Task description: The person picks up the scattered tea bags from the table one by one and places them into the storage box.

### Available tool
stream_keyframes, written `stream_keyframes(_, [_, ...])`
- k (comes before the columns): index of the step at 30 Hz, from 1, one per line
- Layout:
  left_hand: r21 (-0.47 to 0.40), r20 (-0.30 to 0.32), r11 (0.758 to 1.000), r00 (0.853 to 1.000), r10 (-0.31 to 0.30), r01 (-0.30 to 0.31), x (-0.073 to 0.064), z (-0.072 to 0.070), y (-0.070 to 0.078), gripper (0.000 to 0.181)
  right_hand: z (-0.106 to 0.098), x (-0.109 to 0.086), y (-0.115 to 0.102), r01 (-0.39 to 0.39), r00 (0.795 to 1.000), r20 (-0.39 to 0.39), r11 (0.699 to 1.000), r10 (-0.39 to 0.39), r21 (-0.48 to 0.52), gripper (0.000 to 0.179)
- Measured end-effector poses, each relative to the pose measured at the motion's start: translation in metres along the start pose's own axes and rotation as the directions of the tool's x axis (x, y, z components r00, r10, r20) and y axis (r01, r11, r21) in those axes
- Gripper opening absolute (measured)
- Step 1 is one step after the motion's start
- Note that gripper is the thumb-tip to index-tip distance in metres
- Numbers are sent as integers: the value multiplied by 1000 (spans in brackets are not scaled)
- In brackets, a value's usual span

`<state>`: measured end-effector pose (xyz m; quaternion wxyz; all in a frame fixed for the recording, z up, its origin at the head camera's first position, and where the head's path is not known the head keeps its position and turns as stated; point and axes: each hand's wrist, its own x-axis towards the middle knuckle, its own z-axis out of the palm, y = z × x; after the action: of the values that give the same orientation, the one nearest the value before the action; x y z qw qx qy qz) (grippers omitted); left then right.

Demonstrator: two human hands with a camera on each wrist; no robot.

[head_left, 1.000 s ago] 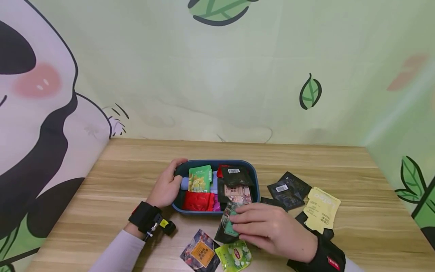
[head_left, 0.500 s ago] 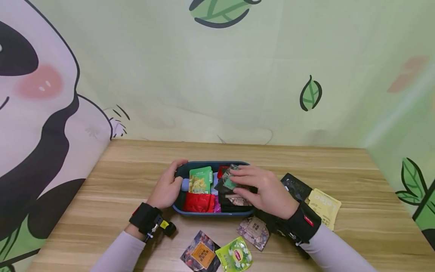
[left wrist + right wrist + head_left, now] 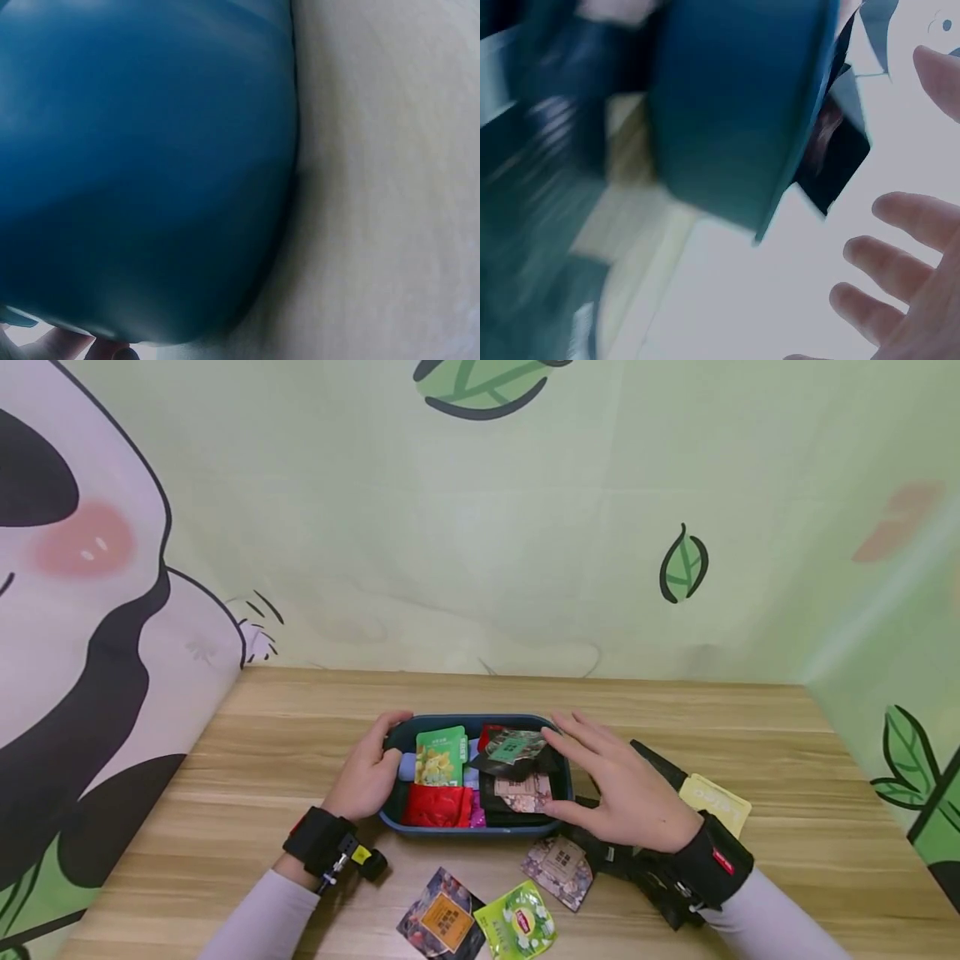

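Note:
My left hand (image 3: pixel 365 774) grips the left end of a dark blue oval box (image 3: pixel 480 832), thumb by the near side and fingers at the far corner. My right hand (image 3: pixel 626 793) has its fingers spread at the box's right end and holds nothing; the right wrist view shows its separate fingers (image 3: pixel 911 217) beside the blue box wall (image 3: pixel 720 97). Inside on the right, a black tea sachet with a green label (image 3: pixel 512 747) lies tilted above a sachet with a pink label (image 3: pixel 522 793). A green sachet (image 3: pixel 441 756) and a red packet (image 3: pixel 438 806) fill the left part.
In front of the box lie a dark sachet with an orange label (image 3: pixel 447 920), a lime-green Lipton sachet (image 3: pixel 517 922) and a floral sachet (image 3: pixel 562 868). A yellow packet (image 3: pixel 716 804) and several black sachets lie right, partly hidden by my right arm.
My right hand has carried the green-labelled sachet from in front of the box into its right side, let go and drawn back rightward. My left hand has stayed on the box.

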<state>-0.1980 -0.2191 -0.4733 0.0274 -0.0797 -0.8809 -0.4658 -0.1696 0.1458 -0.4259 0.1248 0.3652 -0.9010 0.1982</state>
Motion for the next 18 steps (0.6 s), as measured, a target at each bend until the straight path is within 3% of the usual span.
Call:
stream_keyframes(6, [10,-7,1000,1000,-5,5,0,0,1,52,-3,-31,28,-116,993,27,992,117,-47,86])
stream_keyframes(10, [9,3,1000,1000,-15,15,0,-1,1,52,0,-52,40,-154,986,49,986,157,-68,85])
stream_keyframes(18, [15,8,999,999,-34,34,-1,0,-2,53,-1,-97,36,-168,978,105,980,179,-107,82])
